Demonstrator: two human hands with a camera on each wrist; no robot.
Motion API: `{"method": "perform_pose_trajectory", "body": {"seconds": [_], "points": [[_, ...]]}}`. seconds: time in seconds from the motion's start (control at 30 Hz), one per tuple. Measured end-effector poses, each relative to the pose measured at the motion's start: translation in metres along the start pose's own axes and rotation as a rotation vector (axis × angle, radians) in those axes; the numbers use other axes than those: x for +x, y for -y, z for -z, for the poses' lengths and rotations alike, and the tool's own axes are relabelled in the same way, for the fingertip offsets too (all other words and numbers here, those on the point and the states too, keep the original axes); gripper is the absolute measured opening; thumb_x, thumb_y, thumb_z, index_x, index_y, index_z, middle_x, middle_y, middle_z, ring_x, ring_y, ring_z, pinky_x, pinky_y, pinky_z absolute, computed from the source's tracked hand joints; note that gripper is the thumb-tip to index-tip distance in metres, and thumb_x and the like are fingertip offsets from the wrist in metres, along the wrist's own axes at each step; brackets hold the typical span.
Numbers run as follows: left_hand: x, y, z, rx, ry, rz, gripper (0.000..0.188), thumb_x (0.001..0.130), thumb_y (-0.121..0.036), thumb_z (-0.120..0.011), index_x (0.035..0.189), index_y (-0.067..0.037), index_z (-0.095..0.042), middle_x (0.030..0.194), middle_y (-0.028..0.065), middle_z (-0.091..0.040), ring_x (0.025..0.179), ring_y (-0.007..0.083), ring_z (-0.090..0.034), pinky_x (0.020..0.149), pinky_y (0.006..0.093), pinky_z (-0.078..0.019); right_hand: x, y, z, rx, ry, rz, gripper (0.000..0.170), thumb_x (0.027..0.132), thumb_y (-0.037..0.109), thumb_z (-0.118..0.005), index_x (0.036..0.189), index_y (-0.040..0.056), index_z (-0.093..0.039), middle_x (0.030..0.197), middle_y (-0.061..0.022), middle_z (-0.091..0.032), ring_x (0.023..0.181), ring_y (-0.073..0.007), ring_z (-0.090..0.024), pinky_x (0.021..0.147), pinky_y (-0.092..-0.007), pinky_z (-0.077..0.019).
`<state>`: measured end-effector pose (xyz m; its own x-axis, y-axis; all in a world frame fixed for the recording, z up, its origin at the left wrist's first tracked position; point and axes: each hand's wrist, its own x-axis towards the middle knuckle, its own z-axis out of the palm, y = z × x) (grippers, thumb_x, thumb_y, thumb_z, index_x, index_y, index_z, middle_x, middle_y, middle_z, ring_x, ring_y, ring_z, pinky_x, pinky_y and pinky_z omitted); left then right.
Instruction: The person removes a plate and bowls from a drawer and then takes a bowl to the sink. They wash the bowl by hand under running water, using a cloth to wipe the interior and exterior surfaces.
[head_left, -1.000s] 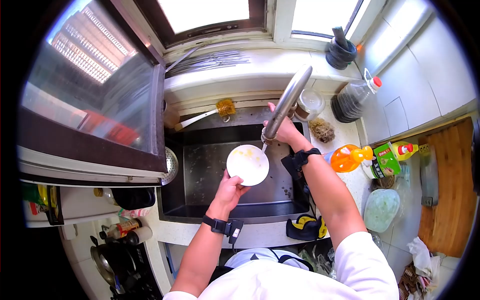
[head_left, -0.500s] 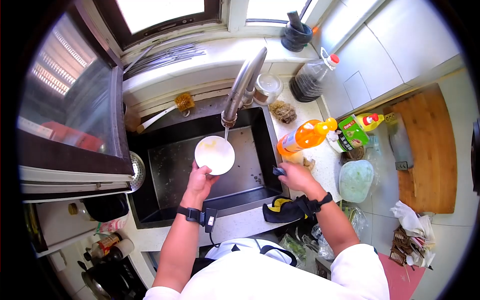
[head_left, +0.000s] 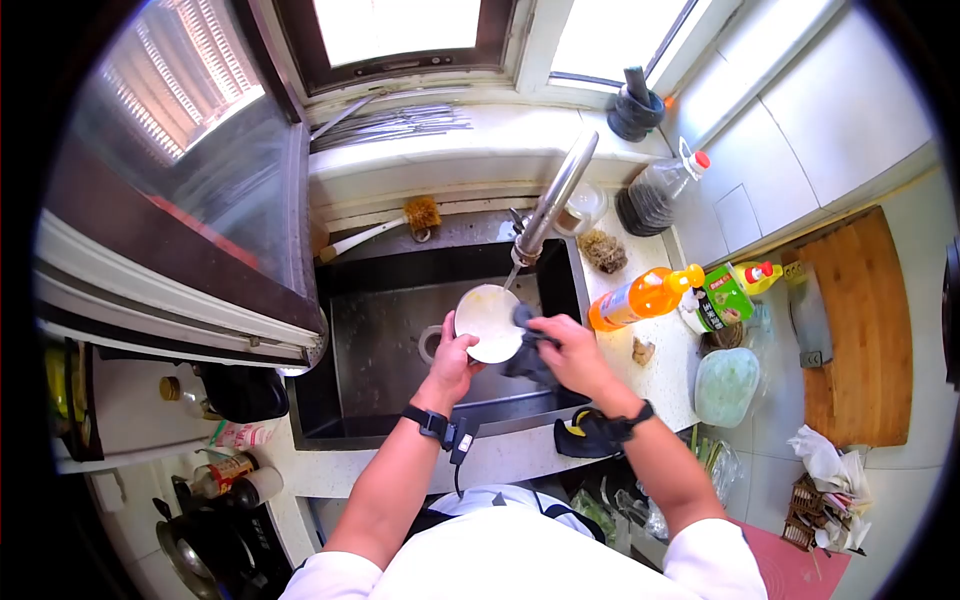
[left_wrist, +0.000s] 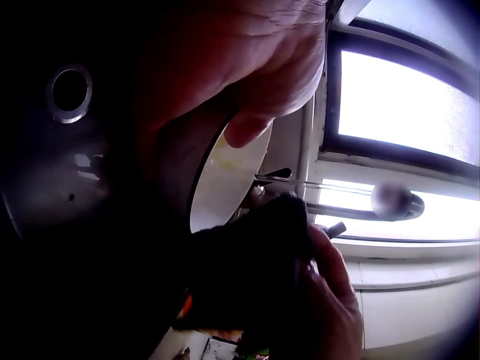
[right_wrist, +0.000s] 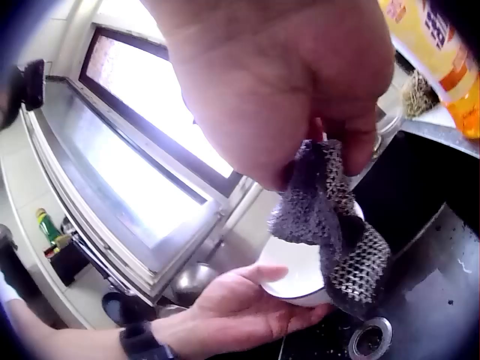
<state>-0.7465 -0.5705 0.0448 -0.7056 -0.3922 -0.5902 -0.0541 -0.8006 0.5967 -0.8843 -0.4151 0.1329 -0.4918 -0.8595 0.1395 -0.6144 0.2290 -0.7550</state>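
Bowl (head_left: 488, 325) in left hand (head_left: 452, 362); orange bottle (head_left: 645, 297) label (right_wrist: 440, 28) seems Chinese, blurred.

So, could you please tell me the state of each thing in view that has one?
Bowl, held in the left hand, yellow smears inside.
Dark cloth, held in the right hand.
Tap, running.
Sink, not filled.
Window, swung open.
Orange bottle, capped.
Big jug, capped, partly full of dark liquid.
Brush, lying at the back of the sink.

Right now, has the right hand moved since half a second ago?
Yes; in the head view, the right hand moved left relative to the sink, toward the white bowl.
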Motion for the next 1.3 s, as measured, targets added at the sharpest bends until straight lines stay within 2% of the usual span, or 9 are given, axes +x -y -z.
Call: {"method": "perform_pose_trajectory", "body": {"seconds": [0.27, 0.5, 0.63, 0.7, 0.83, 0.97, 1.03, 1.23, 1.3], "points": [[0.021, 0.017, 0.032, -0.048, -0.011, -0.194, 0.053, 0.096, -0.039, -0.049, 0.142, -0.027, -0.024, 0.131, 0.0046, -0.044, 0.117, 0.0218, -0.045, 0.086, 0.045, -0.0456, 0.023, 0.023, -0.095, 0.105, 0.418, 0.059, 0.035, 0.079, 0.012, -0.056, 0.113, 0.0052, -0.055, 0.104, -0.017, -0.058, 0.103, -0.0335, -0.055, 0.09, -0.0402, -0.0437], [0.001, -0.022, 0.048, 0.344, -0.053, 0.034, 0.045, 0.097, -0.044, -0.042, 0.135, -0.023, -0.032, 0.126, 0.0057, -0.046, 0.107, 0.025, -0.051, 0.075, 0.0527, -0.0481, 0.034, -0.026, -0.084, -0.561, 0.487, 0.607, 0.033, 0.073, 0.008, -0.06, 0.105, 0.0095, -0.057, 0.111, -0.0083, -0.06, 0.109, -0.0256, -0.055, 0.095, -0.0419, -0.0411], [0.016, -0.012, 0.034, 0.226, -0.241, 0.02, 0.047, 0.096, -0.042, -0.042, 0.135, -0.02, -0.031, 0.125, 0.0079, -0.046, 0.105, 0.0282, -0.052, 0.073, 0.0526, -0.0488, 0.029, -0.005, -0.113, -0.114, 0.468, 0.23, 0.033, 0.071, 0.001, -0.057, 0.103, 0.0082, -0.056, 0.103, -0.0134, -0.061, 0.092, -0.0347, -0.06, 0.072, -0.0429, -0.0508], [0.021, -0.009, 0.031, 0.22, -0.294, -0.004, 0.046, 0.096, -0.041, -0.041, 0.135, -0.019, -0.031, 0.125, 0.0088, -0.046, 0.104, 0.0279, -0.053, 0.071, 0.0514, -0.0493, 0.029, 0.015, -0.109, 0.012, 0.516, 0.084, 0.036, 0.071, 0.002, -0.057, 0.106, 0.0108, -0.057, 0.104, -0.0091, -0.063, 0.097, -0.0308, -0.06, 0.08, -0.0455, -0.0492], [0.005, -0.049, 0.042, 0.438, -0.026, 0.29, 0.037, 0.092, -0.036, -0.043, 0.124, -0.017, -0.043, 0.114, 0.0096, -0.052, 0.097, 0.0262, -0.056, 0.064, 0.0467, -0.0505, 0.042, -0.018, -0.067, -0.557, 0.533, 0.574, 0.02, 0.079, 0.007, -0.057, 0.097, 0.0127, -0.062, 0.103, -0.0038, -0.063, 0.113, -0.0216, -0.054, 0.1, -0.0485, -0.0354], [-0.006, -0.033, 0.015, 0.15, -0.2, 0.136, 0.048, 0.082, -0.029, -0.049, 0.126, -0.014, -0.039, 0.117, 0.0124, -0.05, 0.099, 0.0258, -0.054, 0.07, 0.0484, -0.0498, 0.047, -0.012, -0.074, -0.351, 0.628, 0.31, 0.015, 0.077, 0.009, -0.062, 0.092, 0.0088, -0.06, 0.094, -0.0123, -0.065, 0.092, -0.0318, -0.062, 0.082, -0.04, -0.0495], [0.004, -0.009, 0.002, 0.175, -0.323, -0.194, 0.047, 0.08, -0.023, -0.05, 0.125, -0.016, -0.04, 0.111, 0.0113, -0.052, 0.1, 0.0283, -0.053, 0.069, 0.0488, -0.0505, 0.041, 0.008, -0.094, 0.03, 0.487, 0.119, 0.021, 0.077, 0.009, -0.065, 0.097, 0.0068, -0.059, 0.094, -0.0162, -0.064, 0.085, -0.0378, -0.061, 0.077, -0.0391, -0.0513], [-0.019, -0.062, 0.018, 0.516, -0.092, 0.29, 0.046, 0.082, -0.029, -0.047, 0.125, -0.015, -0.042, 0.113, 0.0128, -0.054, 0.1, 0.0327, -0.055, 0.078, 0.0564, -0.0453, 0.037, -0.011, -0.065, -0.376, 0.528, 0.513, 0.019, 0.077, 0.017, -0.067, 0.095, 0.0114, -0.061, 0.091, -0.0097, -0.065, 0.092, -0.0288, -0.062, 0.087, -0.037, -0.0459], [-0.01, -0.039, 0.022, 0.281, -0.169, 0.116, 0.049, 0.081, -0.029, -0.048, 0.127, -0.015, -0.039, 0.115, 0.0128, -0.052, 0.1, 0.0325, -0.055, 0.078, 0.0531, -0.0466, 0.041, -0.017, -0.073, -0.343, 0.618, 0.405, 0.017, 0.076, 0.016, -0.067, 0.091, 0.0098, -0.061, 0.09, -0.0113, -0.065, 0.09, -0.0313, -0.062, 0.083, -0.0394, -0.048]]}}
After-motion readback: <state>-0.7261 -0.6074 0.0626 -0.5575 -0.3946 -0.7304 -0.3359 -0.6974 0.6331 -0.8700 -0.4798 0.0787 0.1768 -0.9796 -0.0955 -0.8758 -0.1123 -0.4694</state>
